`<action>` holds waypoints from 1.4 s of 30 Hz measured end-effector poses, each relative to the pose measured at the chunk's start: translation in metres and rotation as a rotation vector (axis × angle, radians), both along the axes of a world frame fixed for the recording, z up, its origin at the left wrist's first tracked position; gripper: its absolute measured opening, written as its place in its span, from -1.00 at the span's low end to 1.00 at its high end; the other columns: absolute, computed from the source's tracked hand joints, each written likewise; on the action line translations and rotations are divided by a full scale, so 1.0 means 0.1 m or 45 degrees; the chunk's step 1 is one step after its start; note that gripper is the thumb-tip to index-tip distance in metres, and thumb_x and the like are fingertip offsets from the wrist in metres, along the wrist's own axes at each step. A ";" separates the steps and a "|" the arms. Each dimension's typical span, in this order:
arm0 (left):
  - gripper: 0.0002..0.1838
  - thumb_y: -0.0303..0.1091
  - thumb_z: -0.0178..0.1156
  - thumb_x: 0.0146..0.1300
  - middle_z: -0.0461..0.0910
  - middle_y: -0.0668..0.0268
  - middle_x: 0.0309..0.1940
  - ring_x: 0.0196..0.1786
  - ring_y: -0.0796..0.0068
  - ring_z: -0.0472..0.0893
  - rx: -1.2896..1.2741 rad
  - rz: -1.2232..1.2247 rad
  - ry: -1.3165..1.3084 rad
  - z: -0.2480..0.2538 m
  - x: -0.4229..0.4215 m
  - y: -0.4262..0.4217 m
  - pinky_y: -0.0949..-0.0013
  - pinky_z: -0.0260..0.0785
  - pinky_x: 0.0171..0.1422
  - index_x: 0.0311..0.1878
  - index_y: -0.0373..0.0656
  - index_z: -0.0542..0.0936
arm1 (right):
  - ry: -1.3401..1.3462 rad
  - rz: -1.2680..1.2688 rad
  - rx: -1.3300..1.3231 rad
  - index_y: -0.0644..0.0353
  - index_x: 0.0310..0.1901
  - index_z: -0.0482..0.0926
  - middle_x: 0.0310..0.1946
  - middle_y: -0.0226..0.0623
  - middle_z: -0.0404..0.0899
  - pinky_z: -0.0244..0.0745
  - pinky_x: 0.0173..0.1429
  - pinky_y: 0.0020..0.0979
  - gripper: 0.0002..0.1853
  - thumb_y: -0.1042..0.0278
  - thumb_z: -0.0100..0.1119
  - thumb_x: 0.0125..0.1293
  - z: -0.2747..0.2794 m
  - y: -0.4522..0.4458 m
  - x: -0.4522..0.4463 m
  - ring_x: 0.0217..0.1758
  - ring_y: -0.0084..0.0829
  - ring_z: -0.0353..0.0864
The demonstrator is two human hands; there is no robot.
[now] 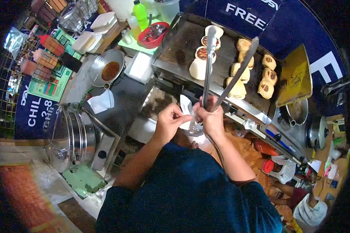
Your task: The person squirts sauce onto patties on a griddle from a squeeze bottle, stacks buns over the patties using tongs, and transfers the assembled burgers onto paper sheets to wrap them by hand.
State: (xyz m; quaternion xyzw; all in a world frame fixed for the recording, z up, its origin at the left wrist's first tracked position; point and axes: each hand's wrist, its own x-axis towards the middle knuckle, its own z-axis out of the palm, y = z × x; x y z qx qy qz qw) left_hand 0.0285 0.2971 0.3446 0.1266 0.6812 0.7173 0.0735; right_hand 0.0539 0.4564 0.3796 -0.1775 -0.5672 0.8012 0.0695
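Observation:
My left hand (168,123) is closed, thumb and fingers pinching at a white paper piece (185,104) in front of my body. Clear plastic (194,130) hangs just below the fingertips; whether it joins the paper I cannot tell. Long metal tongs (208,73) are gripped in my right hand (211,119), their arms spread and pointing up over the griddle. The right thumb and fingertips also meet the paper and plastic beside the left fingers. Beyond the tongs, buns (202,53) lie opened, some with red-brown sauce. More browned buns (240,70) sit to the right.
The griddle (179,44) stands ahead, with a yellowed metal panel (295,77) on its right. At left are a pan of brown sauce (116,58), a steel steamer pot (72,136) and sauce bottles (52,46). A red bowl (153,35) stands behind. Another person (299,198) is at lower right.

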 end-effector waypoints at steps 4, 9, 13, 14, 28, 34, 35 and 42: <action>-0.68 -0.54 0.53 -0.02 0.46 0.28 -0.48 -0.42 0.49 0.48 -0.220 0.024 0.345 0.08 0.11 0.15 0.46 0.33 -0.31 -0.47 -0.25 0.47 | -0.100 0.105 0.305 0.29 -0.09 0.45 -0.47 -0.40 0.56 0.34 -0.50 -0.53 -0.66 0.52 0.42 0.18 0.11 0.05 0.19 -0.59 -0.60 0.46; -0.67 -0.58 0.53 -0.06 0.46 0.26 -0.46 -0.39 0.45 0.50 -0.230 -0.161 0.624 0.14 0.18 0.23 0.40 0.35 -0.27 -0.47 -0.25 0.47 | -0.229 0.170 -0.109 0.32 -0.03 0.42 -0.42 -0.32 0.58 0.40 -0.48 -0.54 -0.65 0.69 0.28 0.17 0.05 0.21 0.31 -0.53 -0.53 0.50; -0.65 -0.54 0.56 -0.08 0.47 0.25 -0.45 -0.36 0.40 0.51 -0.045 -0.181 0.562 0.04 0.27 0.32 0.36 0.37 -0.23 -0.46 -0.23 0.48 | -0.074 0.049 -0.195 0.28 0.01 0.42 -0.42 -0.35 0.53 0.36 -0.49 -0.51 -0.65 0.64 0.23 0.18 -0.06 0.25 0.43 -0.52 -0.56 0.48; -0.65 -0.51 0.58 -0.08 0.47 0.24 -0.44 -0.35 0.38 0.52 0.105 -0.174 0.409 0.00 0.29 0.34 0.34 0.37 -0.22 -0.45 -0.22 0.49 | -0.075 0.045 -0.196 0.28 0.01 0.42 -0.42 -0.35 0.53 0.36 -0.49 -0.51 -0.65 0.64 0.23 0.18 -0.03 0.27 0.45 -0.52 -0.56 0.48; -0.63 -0.49 0.58 -0.09 0.47 0.26 -0.41 -0.29 0.37 0.51 -0.009 -0.205 0.640 -0.08 0.37 0.41 0.33 0.39 -0.17 -0.44 -0.21 0.47 | -0.072 0.126 -0.273 0.29 0.00 0.40 -0.38 -0.24 0.61 0.42 -0.42 -0.48 -0.56 0.69 0.36 0.11 -0.03 0.45 0.67 -0.48 -0.48 0.55; -0.63 -0.48 0.57 -0.07 0.46 0.27 -0.37 -0.26 0.40 0.51 0.193 -0.177 0.201 -0.12 0.44 0.34 0.34 0.38 -0.17 -0.44 -0.19 0.47 | -0.103 0.057 -0.137 0.30 0.02 0.37 -0.37 -0.26 0.57 0.40 -0.43 -0.49 -0.58 0.64 0.35 0.18 0.10 0.43 0.69 -0.49 -0.48 0.52; -0.64 -0.48 0.57 -0.07 0.47 0.26 -0.36 -0.25 0.38 0.52 0.025 -0.185 0.420 -0.06 0.40 0.34 0.34 0.38 -0.17 -0.45 -0.19 0.48 | -0.153 0.160 -0.053 0.30 -0.01 0.40 -0.36 -0.28 0.56 0.43 -0.43 -0.49 -0.62 0.62 0.36 0.20 0.09 0.45 0.71 -0.48 -0.48 0.53; -0.69 -0.47 0.58 -0.09 0.50 0.23 -0.37 -0.27 0.30 0.53 -0.243 -0.314 0.795 0.11 0.36 0.33 0.30 0.39 -0.17 -0.47 -0.19 0.54 | -0.177 0.188 -0.392 0.27 -0.07 0.47 -0.41 -0.27 0.61 0.53 -0.35 -0.50 -0.59 0.72 0.39 0.06 0.01 0.45 0.68 -0.41 -0.46 0.61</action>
